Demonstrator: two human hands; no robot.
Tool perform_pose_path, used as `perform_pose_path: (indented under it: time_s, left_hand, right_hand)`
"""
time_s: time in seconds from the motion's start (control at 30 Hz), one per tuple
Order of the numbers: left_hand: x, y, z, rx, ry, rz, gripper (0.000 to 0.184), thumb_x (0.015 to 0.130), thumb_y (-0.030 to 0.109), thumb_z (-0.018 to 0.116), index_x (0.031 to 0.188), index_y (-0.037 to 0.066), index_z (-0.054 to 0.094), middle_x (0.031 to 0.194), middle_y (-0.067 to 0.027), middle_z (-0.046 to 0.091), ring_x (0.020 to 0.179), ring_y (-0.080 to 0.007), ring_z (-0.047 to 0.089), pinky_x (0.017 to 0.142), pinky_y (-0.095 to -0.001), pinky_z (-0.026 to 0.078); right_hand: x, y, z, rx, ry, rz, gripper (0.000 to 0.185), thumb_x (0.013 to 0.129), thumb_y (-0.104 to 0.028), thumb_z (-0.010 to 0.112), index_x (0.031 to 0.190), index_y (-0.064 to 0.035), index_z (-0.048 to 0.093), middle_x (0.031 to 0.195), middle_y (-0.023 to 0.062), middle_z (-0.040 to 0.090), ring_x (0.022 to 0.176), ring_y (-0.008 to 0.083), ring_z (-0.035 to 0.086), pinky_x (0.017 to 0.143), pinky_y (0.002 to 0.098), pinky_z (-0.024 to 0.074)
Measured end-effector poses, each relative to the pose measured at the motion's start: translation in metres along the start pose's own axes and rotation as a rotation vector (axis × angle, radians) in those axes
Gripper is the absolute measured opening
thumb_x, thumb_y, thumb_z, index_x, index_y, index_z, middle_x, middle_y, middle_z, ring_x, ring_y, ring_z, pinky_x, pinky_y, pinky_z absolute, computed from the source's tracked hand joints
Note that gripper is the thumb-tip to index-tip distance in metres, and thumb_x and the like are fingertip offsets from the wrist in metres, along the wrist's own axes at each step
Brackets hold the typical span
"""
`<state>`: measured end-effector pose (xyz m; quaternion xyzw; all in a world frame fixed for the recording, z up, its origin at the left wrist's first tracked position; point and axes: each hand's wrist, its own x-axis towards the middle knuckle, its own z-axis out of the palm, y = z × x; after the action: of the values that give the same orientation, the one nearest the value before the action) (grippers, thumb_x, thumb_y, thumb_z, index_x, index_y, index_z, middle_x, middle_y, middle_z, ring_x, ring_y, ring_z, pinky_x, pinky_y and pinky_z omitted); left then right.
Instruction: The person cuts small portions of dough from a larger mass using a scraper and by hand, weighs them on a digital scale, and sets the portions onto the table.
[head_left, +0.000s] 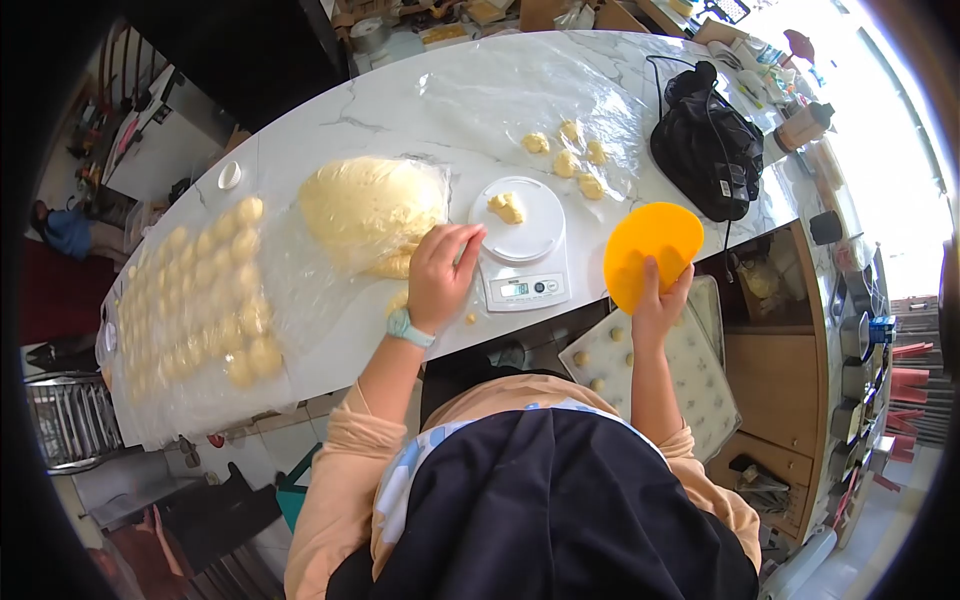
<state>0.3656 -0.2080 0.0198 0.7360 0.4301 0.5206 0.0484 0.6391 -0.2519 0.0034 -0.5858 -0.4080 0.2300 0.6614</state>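
My left hand (442, 272), a watch on its wrist, is beside the left edge of a white kitchen scale (548, 278). Its fingers and thumb come together in a pinch; what they hold, if anything, is too small to make out. A small lump of dough (506, 208) lies on the scale's round plate, and the display is lit. Held in my right hand (662, 298) is a yellow dough scraper (650, 240), raised to the right of the scale. A large mound of dough (370, 205), partly under plastic, sits left of the scale, with smaller pieces near my left wrist.
Rows of dough balls (240, 300) lie under plastic film at the left. Several dough pieces (565, 163) rest on plastic behind the scale. A black bag-like bundle (705, 140) with a cord stands at right. Below the table edge is a tray (690, 385) with dough balls.
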Motion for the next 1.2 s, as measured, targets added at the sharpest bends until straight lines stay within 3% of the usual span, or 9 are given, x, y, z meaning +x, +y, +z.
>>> perform_pose_path:
  time_s: [0.1,0.2,0.33,0.53,0.6,0.83,0.93,1.03,1.2]
  left_hand:
    - [0.033,-0.007,0.015,-0.066,-0.215,-0.276,0.032,0.076,0.021,0.076,0.099,0.003,0.064,0.086,-0.0086,0.060,0.067,-0.0169,0.058,0.064,-0.0282,0.049]
    - [0.052,-0.007,0.036,-0.005,-0.329,-0.387,0.054,0.069,0.040,0.079,0.106,0.005,0.061,0.086,-0.0110,0.056,0.082,-0.0253,0.060,0.070,-0.0359,0.051]
    - [0.053,-0.026,0.061,0.005,-0.502,-0.317,0.036,0.070,0.028,0.077,0.094,0.003,0.066,0.089,-0.0146,0.059,0.087,-0.0287,0.060,0.074,-0.0370,0.051]
    - [0.096,-0.105,0.094,0.010,-0.237,-0.306,0.023,0.079,0.016,0.063,0.097,0.002,0.068,0.094,-0.0148,0.066,0.080,-0.0271,0.065,0.072,-0.0334,0.052]
    - [0.118,-0.136,0.107,0.073,-0.740,-0.614,0.030,0.080,0.018,0.056,0.104,0.002,0.066,0.099,-0.0198,0.064,0.091,-0.0352,0.061,0.085,-0.0383,0.048]
    - [0.130,-0.181,0.168,0.070,-0.411,-0.138,0.035,0.085,0.024,0.057,0.117,0.008,0.061,0.110,-0.0171,0.060,0.100,-0.0327,0.058,0.090,-0.0386,0.045]
    - [0.121,-0.153,0.162,0.471,-0.624,-0.111,0.041,0.084,0.028,0.060,0.121,0.011,0.059,0.116,-0.0165,0.057,0.104,-0.0343,0.055,0.094,-0.0398,0.043]
    - [0.106,-0.135,0.152,0.582,-0.441,-0.115,0.046,0.082,0.032,0.063,0.124,0.013,0.056,0.117,-0.0155,0.057,0.104,-0.0350,0.055,0.094,-0.0407,0.042]
    - [0.112,-0.158,0.109,0.322,-0.591,-0.212,0.033,0.083,0.031,0.063,0.109,0.009,0.064,0.108,-0.0139,0.062,0.100,-0.0289,0.058,0.088,-0.0380,0.045]
  right_hand:
    - [0.001,-0.001,0.002,0.024,0.027,-0.008,0.028,0.091,-0.012,0.059,0.114,-0.0024,0.047,0.102,0.0049,0.056,0.093,0.0121,0.055,0.080,0.0254,0.0446]
    - [0.004,0.000,-0.002,0.026,0.045,-0.014,0.026,0.091,-0.012,0.059,0.112,-0.0034,0.047,0.101,0.0037,0.056,0.092,0.0110,0.055,0.079,0.0244,0.0443]
    - [-0.001,-0.010,-0.015,0.107,0.102,0.035,0.027,0.091,-0.011,0.058,0.114,-0.0036,0.047,0.103,0.0038,0.056,0.094,0.0113,0.055,0.081,0.0247,0.0443]
    - [-0.003,-0.005,-0.051,0.086,0.219,0.078,0.034,0.091,-0.013,0.058,0.120,-0.0043,0.044,0.109,0.0044,0.055,0.099,0.0126,0.054,0.084,0.0270,0.0446]
    - [-0.008,-0.004,-0.058,0.079,0.255,0.087,0.035,0.090,-0.014,0.059,0.121,-0.0042,0.044,0.111,0.0050,0.055,0.100,0.0134,0.055,0.085,0.0276,0.0446]
    - [-0.021,0.000,-0.084,-0.037,0.338,0.118,0.039,0.090,-0.015,0.060,0.123,-0.0033,0.043,0.113,0.0067,0.055,0.100,0.0156,0.055,0.086,0.0285,0.0449]
    - [-0.024,-0.009,-0.084,-0.033,0.325,0.141,0.041,0.090,-0.016,0.060,0.124,-0.0033,0.043,0.113,0.0069,0.055,0.100,0.0158,0.055,0.085,0.0285,0.0451]
    - [-0.021,-0.010,-0.078,-0.039,0.247,0.180,0.038,0.091,-0.015,0.056,0.123,-0.0025,0.042,0.112,0.0071,0.054,0.102,0.0153,0.053,0.087,0.0276,0.0428]
    - [-0.007,0.005,-0.057,-0.089,-0.022,0.134,0.040,0.089,-0.005,0.051,0.126,-0.0020,0.036,0.115,0.0086,0.051,0.106,0.0161,0.051,0.090,0.0278,0.0410]
